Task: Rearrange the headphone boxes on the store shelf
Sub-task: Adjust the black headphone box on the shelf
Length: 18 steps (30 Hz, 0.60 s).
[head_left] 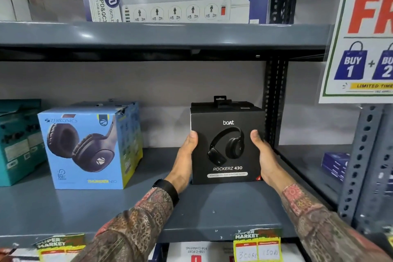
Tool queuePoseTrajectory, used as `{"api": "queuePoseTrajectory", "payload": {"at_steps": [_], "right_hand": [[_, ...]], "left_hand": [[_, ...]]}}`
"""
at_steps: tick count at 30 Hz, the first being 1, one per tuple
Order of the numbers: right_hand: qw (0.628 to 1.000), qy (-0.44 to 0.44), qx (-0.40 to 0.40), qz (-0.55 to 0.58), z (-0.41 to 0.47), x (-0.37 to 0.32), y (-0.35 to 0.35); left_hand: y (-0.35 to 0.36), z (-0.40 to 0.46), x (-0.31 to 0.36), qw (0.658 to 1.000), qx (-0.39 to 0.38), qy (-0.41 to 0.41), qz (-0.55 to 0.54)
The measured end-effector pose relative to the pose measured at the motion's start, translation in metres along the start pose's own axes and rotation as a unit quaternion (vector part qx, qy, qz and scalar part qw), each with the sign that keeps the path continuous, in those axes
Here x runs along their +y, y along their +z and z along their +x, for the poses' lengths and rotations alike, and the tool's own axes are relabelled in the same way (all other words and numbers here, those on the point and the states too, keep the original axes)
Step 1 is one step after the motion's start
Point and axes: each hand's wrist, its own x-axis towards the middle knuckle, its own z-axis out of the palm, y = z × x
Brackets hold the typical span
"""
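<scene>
A black boAt Rockerz 430 headphone box stands upright on the grey shelf, near its right end. My left hand grips the box's left side and my right hand grips its right side, thumbs on the front face. A light blue Zebronics headphone box stands to the left, turned slightly, with a gap between the two boxes. A teal box sits at the far left, partly cut off.
Power-strip boxes are stacked on the shelf above. A perforated upright post stands just right of the black box. A promotional poster hangs at the right, small blue boxes beyond. Price tags line the shelf's front edge.
</scene>
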Motion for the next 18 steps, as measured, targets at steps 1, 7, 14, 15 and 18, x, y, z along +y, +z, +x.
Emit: {"api": "queuePoseTrajectory", "payload": {"at_steps": [1, 7, 14, 15, 18], "right_hand": [[1.0, -0.013, 0.008, -0.003, 0.0, 0.0, 0.002], [0.997, -0.063, 0.034, -0.024, -0.009, 0.001, 0.009], [0.996, -0.04, 0.043, -0.071, -0.022, -0.003, 0.011], [0.995, -0.035, 0.048, -0.074, -0.023, -0.002, 0.009], [0.984, -0.055, 0.117, -0.119, -0.035, -0.004, 0.015]], "left_hand": [[-0.003, 0.007, -0.009, 1.0, 0.012, -0.001, 0.004], [-0.029, 0.061, -0.063, 0.999, 0.026, 0.003, 0.024], [-0.021, 0.033, -0.04, 0.998, 0.011, 0.014, 0.058], [-0.023, 0.032, -0.04, 0.998, 0.004, 0.009, 0.06], [-0.024, 0.012, -0.023, 0.997, -0.018, -0.005, 0.073]]}}
